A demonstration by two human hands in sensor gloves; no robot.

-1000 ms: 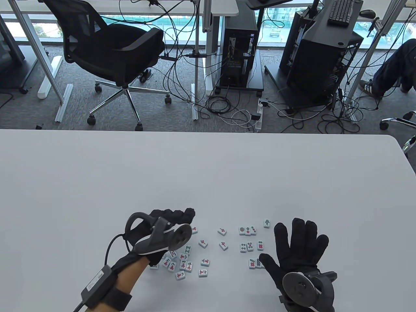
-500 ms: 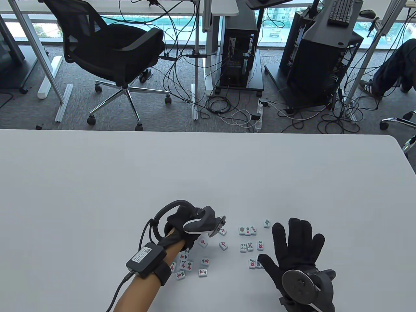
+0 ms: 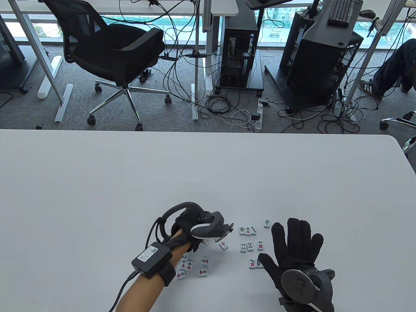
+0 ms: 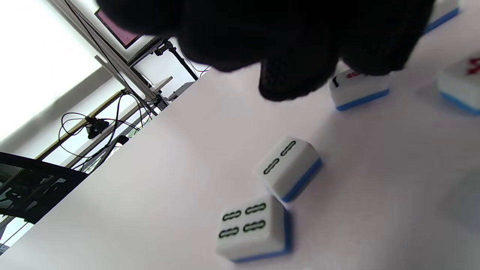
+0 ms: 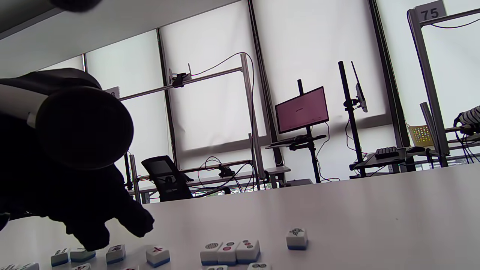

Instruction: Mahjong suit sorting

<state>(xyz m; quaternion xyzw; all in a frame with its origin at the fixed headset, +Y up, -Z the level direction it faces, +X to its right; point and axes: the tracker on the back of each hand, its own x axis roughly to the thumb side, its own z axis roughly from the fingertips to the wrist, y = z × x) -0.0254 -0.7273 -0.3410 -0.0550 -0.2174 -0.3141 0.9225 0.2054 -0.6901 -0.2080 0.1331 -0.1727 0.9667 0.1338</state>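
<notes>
Mahjong tiles, small white blue-backed blocks (image 3: 203,271), lie near the surface's (image 3: 97,182) front edge, directly beneath the left grip (image 3: 195,232), whose clench I cannot tell; right grip (image 3: 297,247) lies released, flat.

I wear black sensor gloves on my left hand (image 3: 190,227) and right hand (image 3: 294,250), each with a grey ringed tracker; a black cabled box (image 3: 151,260) is strapped to my left forearm.

Office lab — computer towers (image 3: 239,55); monitors (image 5: 302,110); cables (image 3: 227,110).
</notes>
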